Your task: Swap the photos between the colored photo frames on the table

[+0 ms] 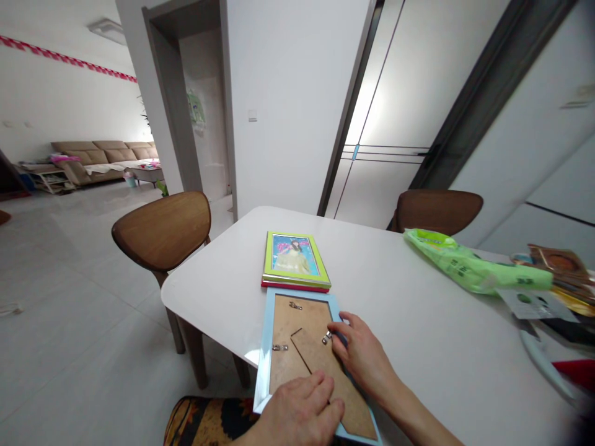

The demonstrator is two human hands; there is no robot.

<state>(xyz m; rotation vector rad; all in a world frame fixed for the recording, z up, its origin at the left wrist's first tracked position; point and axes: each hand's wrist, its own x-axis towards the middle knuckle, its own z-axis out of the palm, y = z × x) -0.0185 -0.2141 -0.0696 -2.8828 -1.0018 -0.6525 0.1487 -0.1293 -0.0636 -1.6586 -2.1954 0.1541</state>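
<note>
A light-blue picture frame lies face down at the table's near edge. Its brown backing board carries metal clips and a bent cut line. My left hand rests on the lower part of the board, fingers loosely spread and lying on it. At the frame's right side is my right hand, with its index finger and thumb around a small metal clip. Just beyond, a yellow-green picture frame lies face up on a red frame, touching or nearly touching the blue one.
The white table has rounded corners. On its right lie a green plastic package and a pile of assorted items. Brown chairs stand at the left and far side. A patterned cushion shows below.
</note>
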